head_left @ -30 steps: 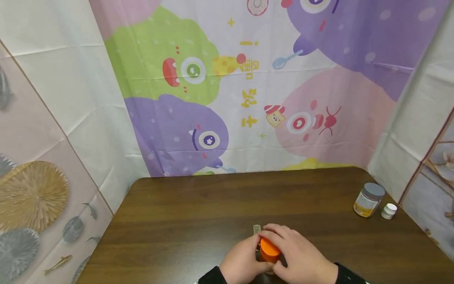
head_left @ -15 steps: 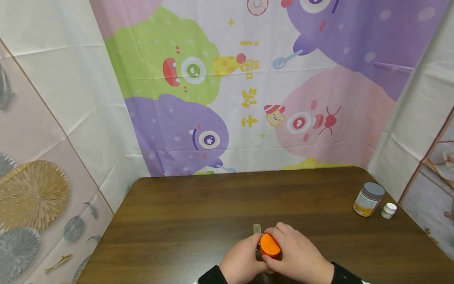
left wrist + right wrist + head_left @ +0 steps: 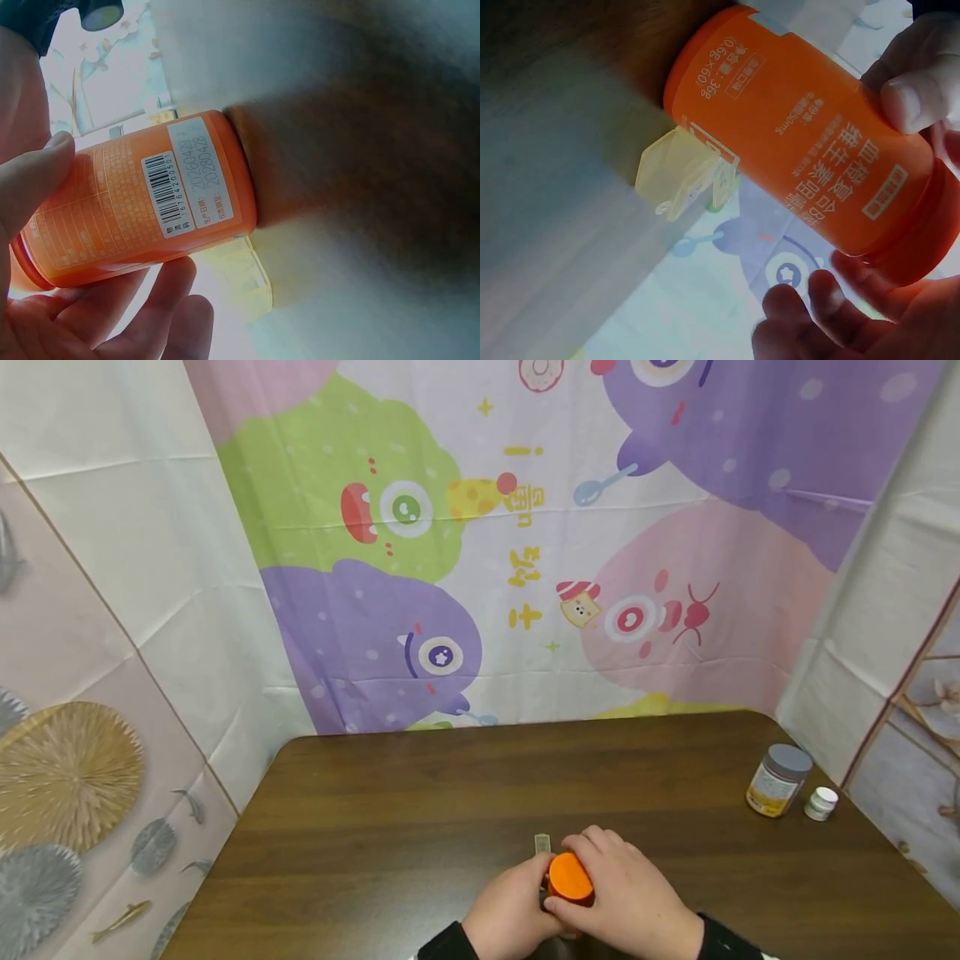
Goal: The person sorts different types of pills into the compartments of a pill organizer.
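Head view: orange bottle (image 3: 112,206), long axis near upright, has your left grip (image 3: 512,906) clamped on its body from 8 o'clock, right grip (image 3: 633,897) round its cap (image 3: 570,877) from 4.

A hand has room to pass along the far and left edges of the wooden table (image 3: 367,827), short of the printed cloth (image 3: 517,685) hanging behind. Toward the near side, the left hand (image 3: 510,906) and right hand (image 3: 633,893) wall in an orange bottle (image 3: 570,877), with a pale yellow case (image 3: 664,172) just beyond it. Near the right edge, a grey-lidded jar (image 3: 777,782) and small white-capped bottle (image 3: 821,804) block passage, side by side.
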A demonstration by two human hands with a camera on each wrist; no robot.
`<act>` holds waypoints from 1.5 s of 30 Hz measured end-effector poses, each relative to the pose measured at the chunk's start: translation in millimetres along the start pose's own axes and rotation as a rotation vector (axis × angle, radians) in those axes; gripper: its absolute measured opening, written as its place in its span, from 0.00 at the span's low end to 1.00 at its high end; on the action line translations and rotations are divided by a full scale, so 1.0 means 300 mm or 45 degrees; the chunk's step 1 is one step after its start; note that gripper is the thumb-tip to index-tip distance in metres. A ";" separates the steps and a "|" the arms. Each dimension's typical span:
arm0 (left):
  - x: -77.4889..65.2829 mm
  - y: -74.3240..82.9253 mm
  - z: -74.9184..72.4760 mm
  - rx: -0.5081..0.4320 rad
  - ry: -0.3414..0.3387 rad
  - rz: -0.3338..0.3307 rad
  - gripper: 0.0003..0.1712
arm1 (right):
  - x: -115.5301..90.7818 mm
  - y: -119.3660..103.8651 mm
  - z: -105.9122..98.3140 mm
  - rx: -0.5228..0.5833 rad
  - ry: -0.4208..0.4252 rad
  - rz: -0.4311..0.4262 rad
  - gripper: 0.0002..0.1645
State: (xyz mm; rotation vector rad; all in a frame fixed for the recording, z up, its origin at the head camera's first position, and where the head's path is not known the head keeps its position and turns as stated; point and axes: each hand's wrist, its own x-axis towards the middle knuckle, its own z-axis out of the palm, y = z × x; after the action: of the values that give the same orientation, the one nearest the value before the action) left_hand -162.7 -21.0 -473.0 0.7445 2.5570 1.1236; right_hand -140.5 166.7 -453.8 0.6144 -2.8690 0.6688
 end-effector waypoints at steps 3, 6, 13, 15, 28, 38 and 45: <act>-0.004 -0.002 -0.004 -0.031 0.000 -0.019 0.28 | 0.007 -0.008 0.000 -0.035 -0.007 0.046 0.33; -0.009 -0.006 -0.007 -0.037 0.004 -0.021 0.28 | 0.014 -0.013 -0.002 -0.022 -0.020 0.027 0.29; -0.013 -0.013 -0.016 0.052 0.024 -0.018 0.28 | 0.029 -0.022 -0.003 -0.043 -0.043 -0.101 0.21; -0.016 -0.013 -0.019 0.075 0.023 -0.016 0.28 | 0.029 -0.024 0.001 -0.066 -0.043 -0.145 0.23; -0.038 -0.027 -0.024 0.042 0.022 0.001 0.29 | 0.024 -0.041 0.008 -0.019 -0.049 -0.128 0.33; -0.015 -0.005 -0.009 0.041 -0.001 -0.003 0.25 | -0.002 -0.035 0.002 -0.095 0.065 -0.067 0.23; -0.011 -0.006 -0.016 0.093 -0.011 0.011 0.33 | 0.000 -0.011 -0.010 -0.109 -0.003 -0.227 0.31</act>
State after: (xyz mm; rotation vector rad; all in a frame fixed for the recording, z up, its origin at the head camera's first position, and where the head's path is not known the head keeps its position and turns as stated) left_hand -162.7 -26.8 -471.0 0.7767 2.6025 1.0319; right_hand -138.9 165.4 -449.8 0.8454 -2.7846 0.5161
